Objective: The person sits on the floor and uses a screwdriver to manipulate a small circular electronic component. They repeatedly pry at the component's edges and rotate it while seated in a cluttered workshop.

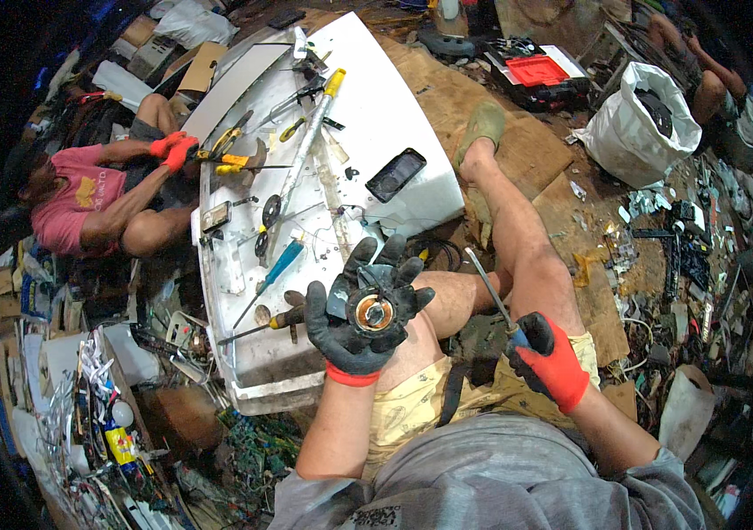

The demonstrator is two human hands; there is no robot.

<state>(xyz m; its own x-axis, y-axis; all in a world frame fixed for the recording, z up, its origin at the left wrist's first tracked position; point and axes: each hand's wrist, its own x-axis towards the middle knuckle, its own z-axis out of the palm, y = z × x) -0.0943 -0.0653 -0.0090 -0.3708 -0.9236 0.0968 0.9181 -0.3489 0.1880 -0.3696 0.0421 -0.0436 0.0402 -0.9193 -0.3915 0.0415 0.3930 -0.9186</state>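
Observation:
My left hand (347,336), in a black glove with a red cuff, is turned palm up. Resting in it is a small round dark part with a copper wire coil (374,313), its fingers curled up around the sides. In my right hand (551,364), gloved in red and black, is a screwdriver (488,289); its metal shaft points up and to the left, apart from the coil part. On the white panel just beyond my left hand lie a blue-handled screwdriver (283,265) and another screwdriver with a dark handle (283,320).
The white panel (376,97) carries a black phone (396,175), a yellow-ended metal tube (310,141) and loose tools. Left of it sits a co-worker in red gloves (173,150). A white sack (616,141) and a toolbox with a red tray (537,71) stand far right; scrap surrounds us.

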